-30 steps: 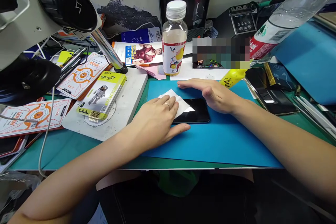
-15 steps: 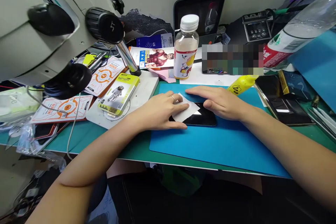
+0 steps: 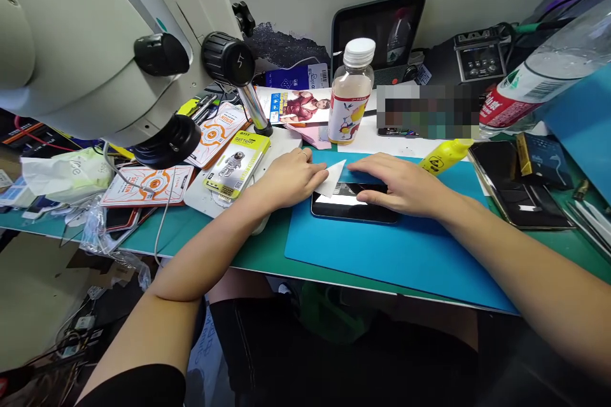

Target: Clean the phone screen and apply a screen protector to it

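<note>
A black phone (image 3: 352, 206) lies flat on a blue mat (image 3: 382, 248). My left hand (image 3: 291, 175) is at the phone's left end, fingers pinched on a white wipe (image 3: 331, 178) that sticks out over the screen. My right hand (image 3: 398, 184) rests flat on the phone's right half, fingers stretched toward the left and holding it down. Part of the screen shows between the two hands.
A microscope head (image 3: 109, 57) hangs over the left. Battery and screen packs (image 3: 233, 162) lie beside its base. A drink bottle (image 3: 350, 92), a yellow bottle (image 3: 443, 156), another dark phone (image 3: 515, 184) and a tilted water bottle (image 3: 534, 86) surround the mat.
My left hand has slid the wipe leftward off the screen, uncovering more glass. My right hand has moved further onto the phone. The camera view has swung left.
</note>
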Available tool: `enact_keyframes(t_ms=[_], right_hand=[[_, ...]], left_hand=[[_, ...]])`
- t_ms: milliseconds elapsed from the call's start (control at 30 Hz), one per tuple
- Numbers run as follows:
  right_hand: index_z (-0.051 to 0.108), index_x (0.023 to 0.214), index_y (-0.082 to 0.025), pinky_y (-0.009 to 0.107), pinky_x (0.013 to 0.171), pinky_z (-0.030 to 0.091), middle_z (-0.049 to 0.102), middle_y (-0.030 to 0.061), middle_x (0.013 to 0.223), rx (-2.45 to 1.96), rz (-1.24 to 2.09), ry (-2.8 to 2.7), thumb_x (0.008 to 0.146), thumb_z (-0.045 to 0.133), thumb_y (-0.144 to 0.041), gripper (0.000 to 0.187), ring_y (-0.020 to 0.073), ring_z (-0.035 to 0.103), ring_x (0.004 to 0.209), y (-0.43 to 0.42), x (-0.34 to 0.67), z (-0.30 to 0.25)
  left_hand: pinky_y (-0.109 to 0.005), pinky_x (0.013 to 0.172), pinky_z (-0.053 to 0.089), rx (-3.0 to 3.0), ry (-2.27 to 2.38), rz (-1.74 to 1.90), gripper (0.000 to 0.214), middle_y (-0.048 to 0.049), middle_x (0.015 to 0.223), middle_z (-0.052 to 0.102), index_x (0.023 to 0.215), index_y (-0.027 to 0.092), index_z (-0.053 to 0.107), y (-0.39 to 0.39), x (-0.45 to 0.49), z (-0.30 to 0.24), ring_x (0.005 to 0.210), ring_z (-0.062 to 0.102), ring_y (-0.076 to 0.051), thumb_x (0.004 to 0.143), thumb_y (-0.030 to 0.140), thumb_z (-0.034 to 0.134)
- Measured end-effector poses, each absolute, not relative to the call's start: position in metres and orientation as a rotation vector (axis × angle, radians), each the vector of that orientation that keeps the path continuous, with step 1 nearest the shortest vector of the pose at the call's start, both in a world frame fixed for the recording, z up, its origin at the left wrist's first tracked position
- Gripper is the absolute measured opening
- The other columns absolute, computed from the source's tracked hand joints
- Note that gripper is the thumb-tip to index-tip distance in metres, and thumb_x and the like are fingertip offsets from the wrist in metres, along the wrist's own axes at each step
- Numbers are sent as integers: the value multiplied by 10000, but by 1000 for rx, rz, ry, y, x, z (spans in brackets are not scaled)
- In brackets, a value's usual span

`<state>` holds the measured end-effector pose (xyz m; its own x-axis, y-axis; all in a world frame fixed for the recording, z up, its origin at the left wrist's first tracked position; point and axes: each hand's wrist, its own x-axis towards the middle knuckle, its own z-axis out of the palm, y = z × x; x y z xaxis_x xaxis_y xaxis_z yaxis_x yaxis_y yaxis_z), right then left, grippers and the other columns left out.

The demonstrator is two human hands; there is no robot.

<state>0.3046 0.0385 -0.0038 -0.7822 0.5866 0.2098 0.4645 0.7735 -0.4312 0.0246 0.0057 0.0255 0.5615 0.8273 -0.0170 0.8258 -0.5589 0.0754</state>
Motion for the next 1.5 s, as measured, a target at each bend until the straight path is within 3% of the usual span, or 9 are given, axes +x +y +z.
enact_keyframes(t_ms=[133,233,367,600,800,900,1100,1267,1500], right_hand=[[660,1455,-178,605,987,588,753,230,1324,-774,450,-2667,899,644,-824,852,437,714,1200,31,301,1],[656,1462,-165,612,965,585,747,239,1315,-725,421,-2715,828,698,-866,947,444,710,1159,24,299,1],[642,1478,-172,598,961,577,734,228,1328,-701,407,-2745,911,704,-747,810,422,693,1150,17,296,-3],[660,1406,-209,537,969,584,717,186,1312,-696,469,-2730,960,723,-602,597,372,679,1151,16,297,-5],[677,1294,-218,506,952,591,724,163,1283,-717,553,-2700,904,791,-537,517,363,683,1152,19,301,-3],[686,1227,-234,480,911,594,744,140,1224,-740,596,-2662,870,814,-514,472,352,690,1117,21,304,-1],[670,1154,-242,479,866,587,747,136,1169,-786,610,-2576,841,820,-512,439,347,695,1049,28,307,2],[656,1130,-257,502,881,589,744,133,1175,-791,599,-2533,832,831,-526,439,352,700,1046,29,309,0],[634,1170,-243,476,850,632,738,123,1157,-763,554,-2523,839,847,-452,446,322,719,1029,27,306,-3]], left_hand=[[-423,945,510,2737,1436,70,427,-148,1222,696,1307,185,767,9,23,22,1132,639,-304,1146,418,448],[-391,916,521,2736,1427,110,319,-126,1189,717,1193,180,795,12,24,20,1110,661,-279,1113,328,524],[-397,882,535,2683,1539,203,267,-119,1095,732,1065,166,784,16,24,18,1067,684,-286,1091,262,536],[-440,932,547,2595,1691,431,294,-148,1179,725,1249,156,729,19,20,11,1119,679,-321,1041,176,522],[-421,988,530,2619,1422,588,349,-107,1154,739,1174,186,712,14,23,15,1112,676,-273,1126,305,388],[-403,970,533,2624,1272,623,366,-92,1147,742,1150,193,691,13,21,18,1090,677,-260,1123,459,441],[-444,969,534,2642,996,401,919,-142,1174,708,1245,160,670,18,18,14,1112,664,-341,800,963,669],[-458,1015,505,2629,1005,289,960,-143,1195,687,1246,160,648,22,15,13,1131,642,-358,710,946,780],[-435,945,509,2645,1032,213,768,-116,1114,699,1127,176,650,26,19,12,1088,649,-344,770,831,834]])
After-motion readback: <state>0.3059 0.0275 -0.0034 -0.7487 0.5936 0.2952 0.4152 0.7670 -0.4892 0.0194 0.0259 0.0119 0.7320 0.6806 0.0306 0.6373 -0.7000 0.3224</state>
